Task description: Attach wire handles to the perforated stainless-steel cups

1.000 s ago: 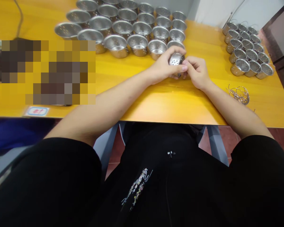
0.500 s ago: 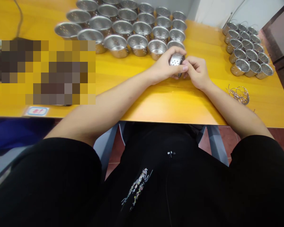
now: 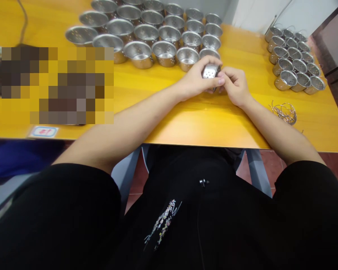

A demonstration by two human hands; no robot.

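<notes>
Over the worktop (image 3: pixel 191 123): perforated cup (image 3: pixel 210 71) was tilted, axis unclear.
Left hand (image 3: pixel 195 77): fingers wrapped round it.
Right hand (image 3: pixel 237 87): fingers bunched at its right, grip hidden.

On the desk (image 3: pixel 171 127), the larger group of cups (image 3: pixel 146 33) stands behind and left of the held cup (image 3: pixel 210 72), which sits between the left hand (image 3: pixel 197 77) and the right hand (image 3: pixel 236 87); the smaller group of cups (image 3: pixel 293 53) stands far right, the wire pile (image 3: pixel 287 114) before it; the label (image 3: pixel 44 131) lies near the front edge, left
</notes>
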